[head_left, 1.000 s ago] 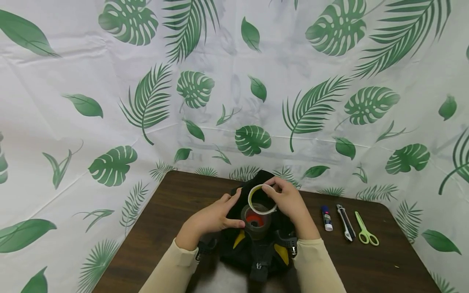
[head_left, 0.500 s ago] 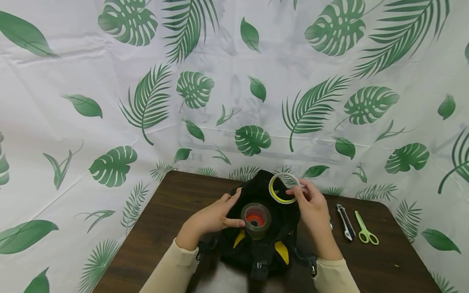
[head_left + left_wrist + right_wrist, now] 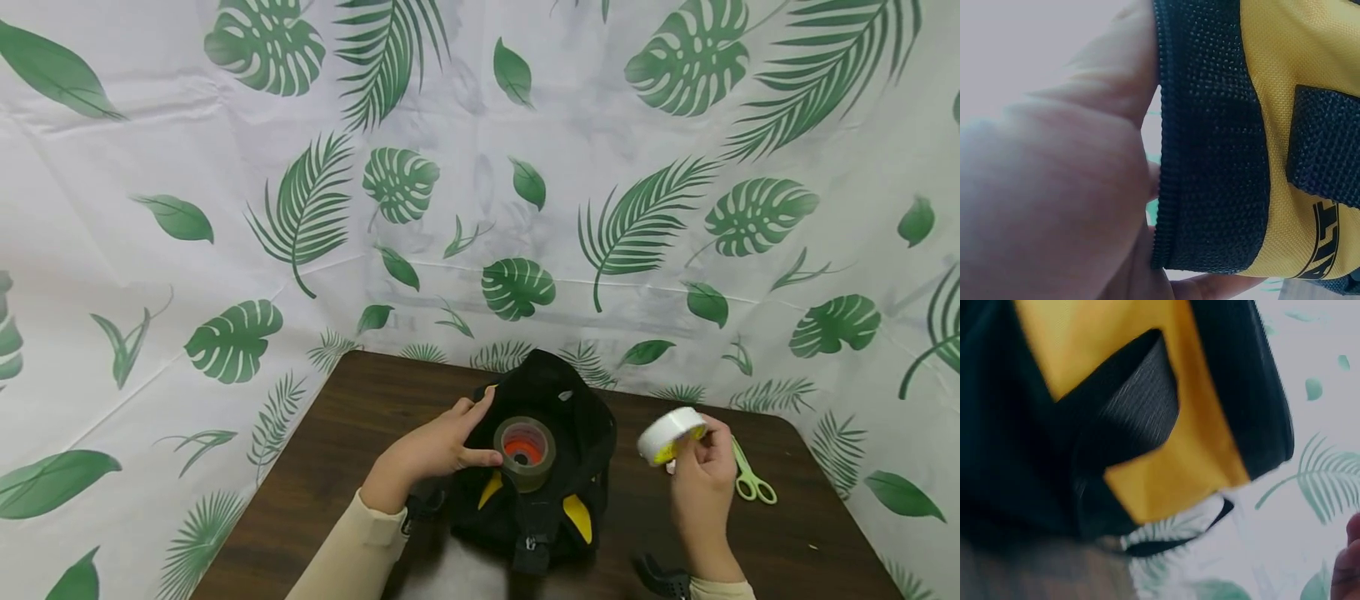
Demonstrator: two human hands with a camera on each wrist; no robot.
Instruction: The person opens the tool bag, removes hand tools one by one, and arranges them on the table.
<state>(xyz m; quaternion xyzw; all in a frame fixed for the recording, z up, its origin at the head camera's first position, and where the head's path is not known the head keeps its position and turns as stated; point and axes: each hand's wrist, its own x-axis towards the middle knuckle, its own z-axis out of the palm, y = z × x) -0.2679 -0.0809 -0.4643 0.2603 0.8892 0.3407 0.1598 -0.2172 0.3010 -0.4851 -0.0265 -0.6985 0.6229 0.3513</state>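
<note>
A black and yellow tool bag [image 3: 588, 450] stands upright on the table with its top open. My left hand [image 3: 431, 446] grips the bag's left rim; the left wrist view shows the black webbing edge [image 3: 1213, 144] between thumb and fingers. A roll of packing tape [image 3: 527, 481] with a reddish core sits at the bag's mouth, close to my left thumb. Right of the bag and above the table, my right hand [image 3: 705, 479] pinches a white roll of tape [image 3: 670, 429] with a yellow inner face. Only fingertips [image 3: 1346, 569] of that hand show in the right wrist view.
Green scissors [image 3: 752, 483] lie on the dark wooden table [image 3: 795, 542] at the right, partly behind my right hand. A leaf-patterned sheet [image 3: 465, 233] hangs behind and beside the table. A black strap loop [image 3: 1175, 544] sticks out from the bag.
My right hand has carried the white tape roll from over the bag to the right, turning it edge-on. It now covers the glue stick and utility knife. My left hand stays put.
</note>
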